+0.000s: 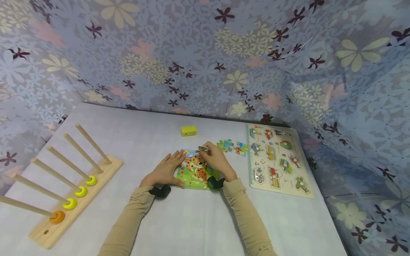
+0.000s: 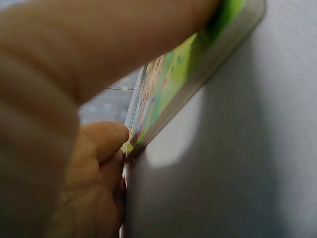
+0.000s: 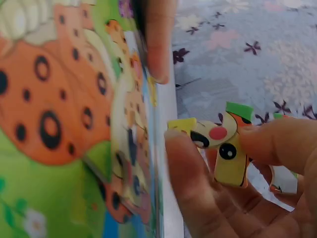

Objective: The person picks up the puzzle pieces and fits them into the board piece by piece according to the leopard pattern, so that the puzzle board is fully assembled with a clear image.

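Observation:
A jigsaw board (image 1: 189, 183) with a spotted leopard cub on green lies on the table. My left hand (image 1: 164, 173) rests at its left side, fingers spread along the upper edge and thumb by the lower left corner. Over the board's top right, my right hand (image 1: 218, 160) pinches a jigsaw piece (image 3: 233, 161) printed with an eye and a pink spot. A second piece (image 3: 285, 181) shows partly behind the fingers in the right wrist view. Just right of that hand, several loose jigsaw pieces (image 1: 228, 145) lie on the table.
A yellow block (image 1: 188, 131) sits beyond the board. On the right lies a wooden knob-puzzle board (image 1: 262, 161) with vehicle pictures. A wooden peg stand (image 1: 80, 199) with tall rods and yellow and orange rings is at left. Floral cloth (image 1: 192, 53) hangs behind.

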Motion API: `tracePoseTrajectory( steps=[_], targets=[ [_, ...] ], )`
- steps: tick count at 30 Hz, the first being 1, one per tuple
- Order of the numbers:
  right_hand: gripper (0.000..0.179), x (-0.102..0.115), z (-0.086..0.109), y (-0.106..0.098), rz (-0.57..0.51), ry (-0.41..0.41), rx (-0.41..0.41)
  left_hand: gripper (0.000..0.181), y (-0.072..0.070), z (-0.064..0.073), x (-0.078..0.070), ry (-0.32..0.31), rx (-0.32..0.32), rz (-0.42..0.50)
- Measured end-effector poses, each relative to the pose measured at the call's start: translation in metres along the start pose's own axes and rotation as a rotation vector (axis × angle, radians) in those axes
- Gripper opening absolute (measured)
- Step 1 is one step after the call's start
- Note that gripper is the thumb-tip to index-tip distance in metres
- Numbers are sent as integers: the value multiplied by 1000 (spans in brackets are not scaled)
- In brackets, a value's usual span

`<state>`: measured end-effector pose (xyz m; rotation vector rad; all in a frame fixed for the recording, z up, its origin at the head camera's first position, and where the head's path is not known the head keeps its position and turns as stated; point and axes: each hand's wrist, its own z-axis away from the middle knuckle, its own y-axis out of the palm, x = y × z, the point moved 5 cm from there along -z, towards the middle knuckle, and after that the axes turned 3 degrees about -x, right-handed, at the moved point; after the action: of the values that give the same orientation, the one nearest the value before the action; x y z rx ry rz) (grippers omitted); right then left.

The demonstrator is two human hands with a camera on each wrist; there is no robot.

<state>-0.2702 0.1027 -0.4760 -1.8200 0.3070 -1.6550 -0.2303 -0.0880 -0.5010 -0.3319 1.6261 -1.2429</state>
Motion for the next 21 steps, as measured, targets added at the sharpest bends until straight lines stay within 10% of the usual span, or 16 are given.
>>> tracePoseTrajectory(
  steps=[9, 21],
  targets=[
    [29, 6, 3, 5, 119, -26, 18, 119, 1, -1, 2, -2, 4, 6],
    [14, 2, 0, 16, 0, -29, 27, 135, -1, 0, 1, -40, -24, 66]
  ],
)
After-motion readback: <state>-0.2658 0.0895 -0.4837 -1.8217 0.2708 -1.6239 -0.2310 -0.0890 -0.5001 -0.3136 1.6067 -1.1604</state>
